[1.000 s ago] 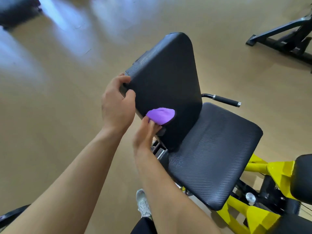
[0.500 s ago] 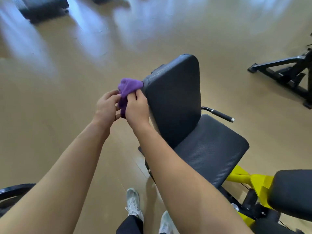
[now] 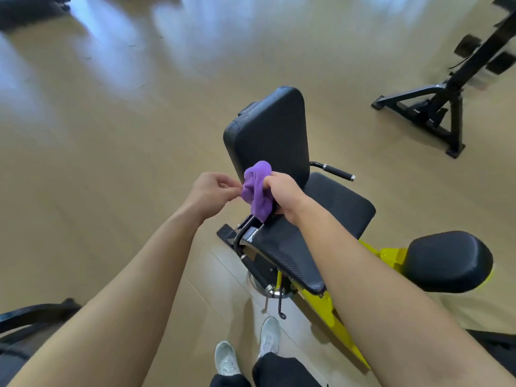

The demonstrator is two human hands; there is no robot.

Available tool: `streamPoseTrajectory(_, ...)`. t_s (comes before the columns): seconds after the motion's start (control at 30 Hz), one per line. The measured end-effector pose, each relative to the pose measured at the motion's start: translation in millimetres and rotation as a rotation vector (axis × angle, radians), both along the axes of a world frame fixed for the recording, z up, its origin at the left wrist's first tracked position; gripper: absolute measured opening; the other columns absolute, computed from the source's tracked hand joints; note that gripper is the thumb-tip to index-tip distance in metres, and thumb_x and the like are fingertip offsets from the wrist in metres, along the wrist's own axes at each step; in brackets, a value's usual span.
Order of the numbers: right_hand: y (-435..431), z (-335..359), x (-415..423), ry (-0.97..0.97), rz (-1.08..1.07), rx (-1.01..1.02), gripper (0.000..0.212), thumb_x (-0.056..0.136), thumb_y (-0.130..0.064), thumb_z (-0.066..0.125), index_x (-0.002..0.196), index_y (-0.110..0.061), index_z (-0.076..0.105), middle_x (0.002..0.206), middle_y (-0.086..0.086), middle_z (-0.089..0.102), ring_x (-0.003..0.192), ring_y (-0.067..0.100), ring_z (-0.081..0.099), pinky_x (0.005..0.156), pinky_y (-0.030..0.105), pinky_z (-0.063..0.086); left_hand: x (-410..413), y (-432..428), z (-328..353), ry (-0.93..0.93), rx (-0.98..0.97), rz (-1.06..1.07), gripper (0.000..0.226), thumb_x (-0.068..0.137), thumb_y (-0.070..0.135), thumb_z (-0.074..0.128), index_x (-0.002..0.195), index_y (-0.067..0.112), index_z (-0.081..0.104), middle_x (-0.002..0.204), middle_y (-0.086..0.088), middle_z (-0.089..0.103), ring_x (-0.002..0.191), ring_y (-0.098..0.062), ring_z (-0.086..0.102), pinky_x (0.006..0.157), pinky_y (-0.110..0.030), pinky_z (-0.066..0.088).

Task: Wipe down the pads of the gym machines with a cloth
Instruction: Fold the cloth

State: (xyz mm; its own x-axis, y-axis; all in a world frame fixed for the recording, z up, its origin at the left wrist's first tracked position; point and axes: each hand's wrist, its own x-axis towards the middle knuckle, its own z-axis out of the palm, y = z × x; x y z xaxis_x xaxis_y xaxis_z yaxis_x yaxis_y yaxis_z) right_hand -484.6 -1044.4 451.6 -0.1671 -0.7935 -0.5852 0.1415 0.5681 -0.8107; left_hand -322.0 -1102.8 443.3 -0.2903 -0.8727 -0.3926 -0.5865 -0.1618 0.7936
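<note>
— Where, the cloth (image 3: 257, 188)?

— Purple, bunched, held up in the air just in front of the lower left edge of the back pad (image 3: 272, 132). Pinched from both sides. Hangs down in a loose fold towards the rear of the seat pad (image 3: 329, 216), over the metal bracket there.

— Which side of the hands?

— Between them. Right hand (image 3: 284, 195) closed around the right part of the cloth, knuckles up, fist over the seat pad. Left hand (image 3: 213, 192) just left of it, fingertips nipped together on the cloth's left edge, other fingers curled in.

— Touching the pad?

— Hard to tell. Close against the back pad's lower corner, but contact with the padding not clear from this angle.

— And the machine?

— Black back pad upright, slightly tilted away. Black seat pad below it, textured. A short black handle (image 3: 333, 172) with a silver end sticks out to the right of the seat, another handle (image 3: 251, 268) curves down on the near left side. Yellow frame (image 3: 337, 328) underneath, running towards the near right. A rounded black pad (image 3: 449, 263) to the right of the seat, apart from it.

— Further out?

— Shiny tan floor (image 3: 111, 135) all round. A black stand (image 3: 435, 107) on the floor at the far right. Two pale shoes (image 3: 227, 358) and dark trouser legs at the bottom edge.
</note>
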Motion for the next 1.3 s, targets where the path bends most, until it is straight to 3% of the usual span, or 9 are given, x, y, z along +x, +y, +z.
streamPoseTrajectory(0.17, 36, 8, -5, 0.142, 0.076, -0.013, 0.033, 0.081, 0.004, 0.040, 0.099, -0.010, 0.064, 0.086, 0.009, 0.059, 0.083, 0.022, 0.055, 0.080, 0.036, 0.045, -8, 23, 5, -0.019, -0.115, -0.161, 0.047, 0.080, 0.017, 0.077, 0.124, 0.018, 0.059, 0.111, 0.001, 0.062, 0.104, -0.018, 0.057, 0.087, -0.031, 0.049)
streamPoseTrajectory(0.3, 66, 26, -4, 0.335, 0.290, 0.010, 0.026, 0.080, 0.007, 0.043, 0.087, -0.003, 0.066, 0.079, 0.008, 0.061, 0.075, 0.018, 0.056, 0.066, 0.027, 0.046, -10, 50, 15, -0.125, -0.125, -0.446, 0.094, 0.062, 0.030, 0.075, 0.149, 0.027, 0.039, 0.142, -0.006, 0.047, 0.132, -0.027, 0.042, 0.112, -0.044, 0.037)
streamPoseTrajectory(0.4, 86, 40, -3, 0.420, 0.397, 0.003, 0.024, 0.081, 0.008, 0.045, 0.089, 0.005, 0.068, 0.076, 0.006, 0.063, 0.070, 0.014, 0.059, 0.061, 0.022, 0.047, -8, 76, 20, -0.094, -0.149, -0.487, 0.062, 0.067, 0.015, 0.074, 0.125, 0.027, 0.056, 0.117, -0.001, 0.059, 0.109, -0.023, 0.055, 0.087, -0.032, 0.050)
streamPoseTrajectory(0.5, 103, 40, -8, 0.339, 0.415, -0.025, 0.029, 0.082, 0.002, 0.045, 0.099, 0.001, 0.068, 0.088, 0.007, 0.067, 0.086, 0.018, 0.063, 0.080, 0.032, 0.053, -5, 100, 29, -0.077, -0.179, -0.330, 0.029, 0.072, 0.009, 0.072, 0.090, 0.019, 0.052, 0.081, 0.002, 0.057, 0.072, -0.017, 0.053, 0.058, -0.027, 0.043)
streamPoseTrajectory(0.63, 126, 30, -11, 0.284, 0.508, -0.104, 0.027, 0.092, -0.014, 0.062, 0.116, -0.023, 0.067, 0.107, 0.003, 0.074, 0.104, 0.018, 0.069, 0.090, 0.035, 0.053, 4, 131, 37, -0.103, -0.167, -0.174, 0.022, 0.063, 0.015, 0.069, 0.081, 0.012, 0.057, 0.075, -0.005, 0.062, 0.066, -0.020, 0.056, 0.058, -0.039, 0.052)
streamPoseTrajectory(0.9, 187, 22, -3, 0.234, 0.680, -0.270, 0.041, 0.090, -0.018, 0.072, 0.130, -0.020, 0.064, 0.118, 0.000, 0.073, 0.110, 0.012, 0.069, 0.092, 0.025, 0.055, 12, 226, 39, -0.294, -0.273, -0.083, 0.017, 0.070, 0.020, 0.073, 0.067, 0.020, 0.056, 0.068, -0.001, 0.062, 0.062, -0.022, 0.059, 0.049, -0.029, 0.044)
streamPoseTrajectory(1.0, 211, 21, 8, 0.282, 0.679, -0.283, 0.027, 0.086, -0.012, 0.076, 0.112, -0.014, 0.067, 0.107, 0.010, 0.074, 0.101, 0.019, 0.072, 0.084, 0.028, 0.058, 19, 267, 36, -0.307, -0.255, -0.092, 0.016, 0.070, 0.018, 0.071, 0.076, 0.020, 0.056, 0.078, -0.003, 0.064, 0.072, -0.024, 0.062, 0.055, -0.032, 0.048)
streamPoseTrajectory(1.13, 241, 12, 26, 0.354, 0.675, -0.289, 0.020, 0.071, -0.024, 0.081, 0.069, -0.023, 0.061, 0.102, 0.017, 0.076, 0.099, 0.040, 0.071, 0.093, 0.058, 0.055, 50, 303, 37, -0.225, -0.180, -0.065, 0.021, 0.074, 0.019, 0.076, 0.081, 0.027, 0.058, 0.086, 0.000, 0.065, 0.076, -0.017, 0.059, 0.059, -0.025, 0.041)
streamPoseTrajectory(1.3, 276, 14, 55, 0.430, 0.617, -0.327, 0.025, 0.072, -0.026, 0.063, 0.064, -0.005, 0.053, 0.082, 0.002, 0.073, 0.071, 0.020, 0.058, 0.068, 0.039, 0.047, 91, 332, 35, -0.118, -0.059, -0.086, 0.011, 0.083, 0.019, 0.077, 0.087, 0.022, 0.067, 0.081, -0.001, 0.066, 0.070, -0.017, 0.060, 0.055, -0.023, 0.042)
